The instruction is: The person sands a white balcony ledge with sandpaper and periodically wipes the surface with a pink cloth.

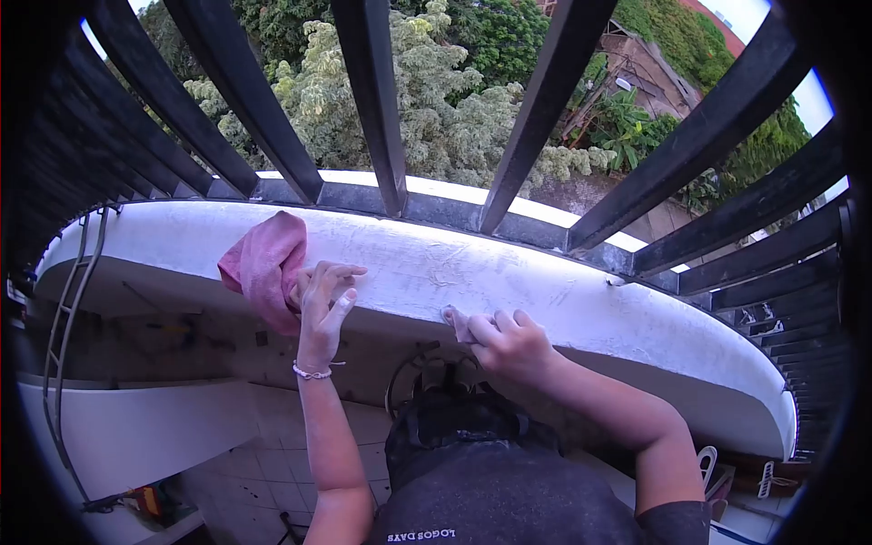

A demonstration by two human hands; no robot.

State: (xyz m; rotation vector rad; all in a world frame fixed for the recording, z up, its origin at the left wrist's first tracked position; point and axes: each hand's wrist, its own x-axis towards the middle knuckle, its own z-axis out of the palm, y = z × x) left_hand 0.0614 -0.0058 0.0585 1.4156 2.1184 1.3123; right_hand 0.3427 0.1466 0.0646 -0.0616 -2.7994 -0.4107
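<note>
A white ledge [400, 263] curves across the view, its top rough with streaks and scraped patches. My right hand [513, 345] pinches a small, folded greyish piece of sandpaper [460, 324] at the ledge's near edge. White dust coats the fingers of my left hand [322, 300], which are loosely spread and reach over that edge farther left. Right beside them a crumpled pink cloth [268, 263] drapes over the ledge and hangs down its near side. My left hand overlaps the cloth's right border, and a pale bracelet [313, 372] circles that wrist.
Black metal railing bars [372, 109] rise from behind the ledge, with trees [445, 118] and a roof [636, 73] beyond. A narrow ladder [73, 309] leans at the left. Below are a tiled floor [282, 463] and a white curved surface [136, 427].
</note>
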